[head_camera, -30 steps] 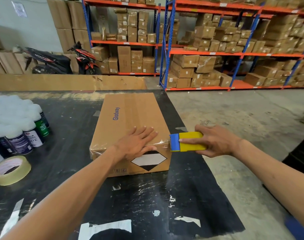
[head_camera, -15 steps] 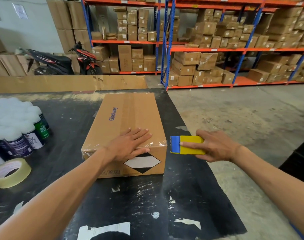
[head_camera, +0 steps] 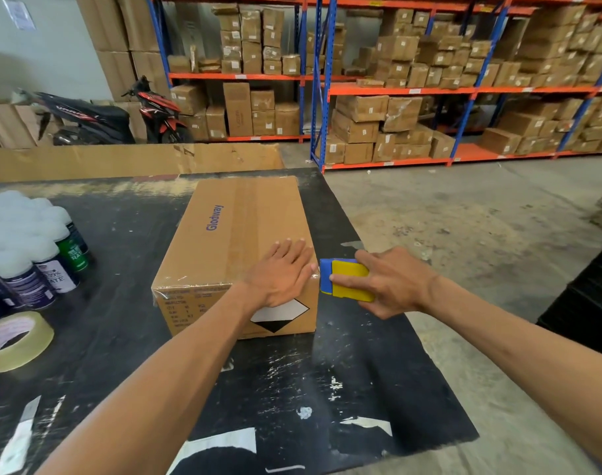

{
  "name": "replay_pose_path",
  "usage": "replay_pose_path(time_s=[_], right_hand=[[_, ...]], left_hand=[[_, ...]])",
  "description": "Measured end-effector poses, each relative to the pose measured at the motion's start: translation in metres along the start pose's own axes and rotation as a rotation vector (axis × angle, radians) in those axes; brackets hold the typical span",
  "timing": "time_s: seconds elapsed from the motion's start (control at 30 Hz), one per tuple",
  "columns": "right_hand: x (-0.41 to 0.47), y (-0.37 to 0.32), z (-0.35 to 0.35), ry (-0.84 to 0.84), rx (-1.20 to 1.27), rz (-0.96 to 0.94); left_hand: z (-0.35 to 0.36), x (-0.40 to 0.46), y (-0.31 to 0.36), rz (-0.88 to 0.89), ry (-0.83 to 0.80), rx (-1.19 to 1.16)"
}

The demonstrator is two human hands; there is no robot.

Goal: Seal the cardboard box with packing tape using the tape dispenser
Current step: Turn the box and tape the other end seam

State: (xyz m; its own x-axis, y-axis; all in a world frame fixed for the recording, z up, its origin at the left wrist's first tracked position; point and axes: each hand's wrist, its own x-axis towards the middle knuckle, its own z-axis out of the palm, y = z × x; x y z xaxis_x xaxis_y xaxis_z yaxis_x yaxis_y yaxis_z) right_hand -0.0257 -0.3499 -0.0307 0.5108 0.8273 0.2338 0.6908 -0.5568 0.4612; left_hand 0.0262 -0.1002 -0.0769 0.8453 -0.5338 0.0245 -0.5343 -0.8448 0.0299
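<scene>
A brown cardboard box [head_camera: 231, 234] marked "Glodway" lies on the black table [head_camera: 121, 337], its flaps closed, with clear tape along the top seam and across the near top edge. My left hand [head_camera: 280, 274] lies flat, fingers spread, on the box's near right top corner. My right hand [head_camera: 392, 282] grips a yellow and blue tape dispenser [head_camera: 344, 281] just right of that corner, its blue end touching the box's right edge.
A roll of clear tape [head_camera: 15, 341] lies at the table's left edge. Several spray cans with white caps [head_camera: 35, 255] stand at the left. The table's right edge drops to a concrete floor [head_camera: 481, 234]. Shelves of boxes [head_camera: 429, 97] and a motorbike [head_camera: 104, 114] stand behind.
My left hand slid right along the box's near edge to the right corner. The dispenser, which had pulled slightly away from the box, is back against its right edge.
</scene>
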Motion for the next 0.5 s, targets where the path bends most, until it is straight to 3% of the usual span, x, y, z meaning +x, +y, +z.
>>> replay_pose_path(time_s=[0.27,0.4,0.5], right_hand=[[0.007,-0.011,-0.020,-0.103,-0.141,0.004],[-0.002,-0.021,-0.017,-0.307,-0.243,0.010],[-0.017,-0.021,-0.008,-0.289,-0.165,0.110]], left_hand=[[-0.005,0.000,0.003,0.002,-0.006,0.009],[-0.005,-0.005,0.002,-0.007,0.004,-0.001],[-0.008,-0.008,0.010,-0.022,-0.006,-0.002]])
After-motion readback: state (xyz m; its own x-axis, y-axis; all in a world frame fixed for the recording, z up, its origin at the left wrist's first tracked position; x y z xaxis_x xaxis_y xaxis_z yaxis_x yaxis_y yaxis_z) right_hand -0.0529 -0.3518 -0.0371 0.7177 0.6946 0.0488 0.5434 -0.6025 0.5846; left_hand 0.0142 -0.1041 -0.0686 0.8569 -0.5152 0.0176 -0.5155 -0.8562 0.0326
